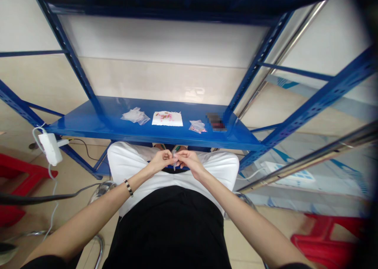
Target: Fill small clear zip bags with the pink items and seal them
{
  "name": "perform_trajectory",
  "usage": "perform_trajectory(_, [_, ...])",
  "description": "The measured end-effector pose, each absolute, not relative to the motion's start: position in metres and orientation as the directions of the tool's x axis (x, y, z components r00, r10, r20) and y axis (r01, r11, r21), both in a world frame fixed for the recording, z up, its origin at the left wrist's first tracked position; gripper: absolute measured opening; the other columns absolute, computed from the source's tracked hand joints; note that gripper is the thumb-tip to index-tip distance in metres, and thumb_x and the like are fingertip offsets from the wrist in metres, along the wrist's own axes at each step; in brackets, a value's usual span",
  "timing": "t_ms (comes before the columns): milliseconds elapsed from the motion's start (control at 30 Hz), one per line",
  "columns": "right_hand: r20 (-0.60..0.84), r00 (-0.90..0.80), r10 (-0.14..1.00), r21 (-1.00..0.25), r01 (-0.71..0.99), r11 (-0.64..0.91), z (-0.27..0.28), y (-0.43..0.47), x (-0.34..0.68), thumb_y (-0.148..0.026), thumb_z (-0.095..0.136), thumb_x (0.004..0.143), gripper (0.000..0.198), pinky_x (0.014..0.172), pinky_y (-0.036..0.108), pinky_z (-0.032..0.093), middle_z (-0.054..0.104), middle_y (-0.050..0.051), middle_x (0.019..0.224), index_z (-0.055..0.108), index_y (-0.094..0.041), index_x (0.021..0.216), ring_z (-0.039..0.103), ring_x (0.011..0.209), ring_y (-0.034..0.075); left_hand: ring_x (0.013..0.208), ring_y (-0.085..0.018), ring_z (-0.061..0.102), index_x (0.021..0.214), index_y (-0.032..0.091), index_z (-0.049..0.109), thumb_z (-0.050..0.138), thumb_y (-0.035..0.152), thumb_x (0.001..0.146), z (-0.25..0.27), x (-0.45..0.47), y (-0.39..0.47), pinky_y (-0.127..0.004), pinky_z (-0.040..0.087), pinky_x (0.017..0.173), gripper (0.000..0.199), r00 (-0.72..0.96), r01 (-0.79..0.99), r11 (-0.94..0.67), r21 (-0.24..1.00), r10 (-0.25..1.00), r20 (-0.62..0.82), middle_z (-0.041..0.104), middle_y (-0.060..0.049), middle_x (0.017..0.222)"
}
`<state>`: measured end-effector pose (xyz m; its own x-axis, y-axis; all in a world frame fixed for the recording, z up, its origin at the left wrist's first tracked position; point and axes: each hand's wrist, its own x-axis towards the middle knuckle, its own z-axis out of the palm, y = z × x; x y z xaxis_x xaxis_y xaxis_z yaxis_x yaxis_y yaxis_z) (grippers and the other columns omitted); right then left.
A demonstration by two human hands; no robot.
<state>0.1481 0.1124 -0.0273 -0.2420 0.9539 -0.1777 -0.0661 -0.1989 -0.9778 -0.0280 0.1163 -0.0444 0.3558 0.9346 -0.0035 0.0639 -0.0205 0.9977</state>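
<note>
Above my lap, my left hand (162, 160) and my right hand (189, 161) meet with their fingers pinched on a small clear plastic bag (174, 154). The bag is seen nearly edge-on, and whether anything is inside it cannot be made out. Beyond my knees, a white sheet (174, 123) on the blue shelf (141, 133) bears several tiny pink and greenish pieces (165, 115). To its left lies a pile of clear plastic bags (135, 115). Right of the sheet are more clear bags (196, 125) with small pink bits in or beside them.
A dark, blurred-out flat object (217, 122) lies at the shelf's right end. Blue uprights (73, 64) frame the shelf. A white power strip (50, 149) hangs at the left. Red stools (26, 174) stand on both sides, and a metal rail (310, 158) runs along the right.
</note>
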Motion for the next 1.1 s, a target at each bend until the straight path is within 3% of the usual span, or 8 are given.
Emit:
perform_trajectory(167, [-0.178, -0.276, 0.945, -0.976, -0.073, -0.205, -0.030, 0.112, 0.150, -0.039, 0.078, 0.072, 0.029, 0.046, 0.018, 0.047, 0.073, 0.008, 0.072, 0.071, -0.014, 0.086, 0.066, 0.056, 0.013, 0.064, -0.012, 0.060, 0.076, 0.015, 0.055, 0.073, 0.052, 0.074, -0.046, -0.030, 0.117, -0.019, 0.041, 0.051, 0.041, 0.358, 0.139, -0.030, 0.990, 0.933, -0.022, 0.062, -0.002, 0.068])
perform_trajectory(367, [-0.183, -0.277, 0.943, -0.979, -0.030, -0.199, -0.033, 0.113, 0.150, -0.034, 0.078, 0.069, 0.028, 0.045, 0.017, 0.045, 0.073, 0.007, 0.072, 0.072, -0.013, 0.087, 0.065, 0.056, 0.013, 0.060, -0.013, 0.062, 0.083, 0.016, 0.054, 0.070, 0.053, 0.076, -0.049, -0.030, 0.117, -0.017, 0.041, 0.047, 0.041, 0.372, 0.205, -0.017, 0.979, 0.926, -0.062, 0.064, -0.002, 0.068])
perform_trajectory(700, [-0.138, -0.299, 0.944, -0.989, -0.003, -0.145, -0.029, 0.114, 0.148, -0.041, 0.079, 0.068, 0.031, 0.046, 0.018, 0.044, 0.069, 0.005, 0.068, 0.070, -0.014, 0.081, 0.062, 0.058, 0.013, 0.062, -0.013, 0.063, 0.089, 0.014, 0.058, 0.073, 0.047, 0.075, -0.040, -0.031, 0.113, -0.018, 0.042, 0.049, 0.039, 0.422, 0.179, -0.037, 0.983, 0.905, -0.043, 0.068, -0.005, 0.076])
perform_trajectory(933, [-0.113, -0.278, 0.954, -0.994, 0.036, -0.107, -0.027, 0.113, 0.148, -0.036, 0.073, 0.075, 0.023, 0.046, 0.017, 0.042, 0.068, 0.004, 0.070, 0.068, -0.014, 0.081, 0.058, 0.058, 0.011, 0.068, -0.015, 0.066, 0.095, 0.011, 0.067, 0.068, 0.044, 0.079, -0.039, -0.032, 0.113, -0.021, 0.046, 0.053, 0.037, 0.442, 0.168, -0.016, 0.986, 0.895, -0.060, 0.071, -0.010, 0.082])
perform_trajectory(1100, [-0.114, -0.255, 0.960, -0.993, 0.059, -0.102, -0.029, 0.115, 0.147, -0.033, 0.069, 0.076, 0.019, 0.045, 0.017, 0.042, 0.065, 0.002, 0.065, 0.065, -0.015, 0.080, 0.056, 0.054, 0.010, 0.065, -0.015, 0.064, 0.093, 0.010, 0.070, 0.063, 0.046, 0.082, -0.044, -0.033, 0.117, -0.021, 0.047, 0.053, 0.038, 0.451, 0.166, -0.027, 0.986, 0.891, -0.051, 0.069, -0.008, 0.073])
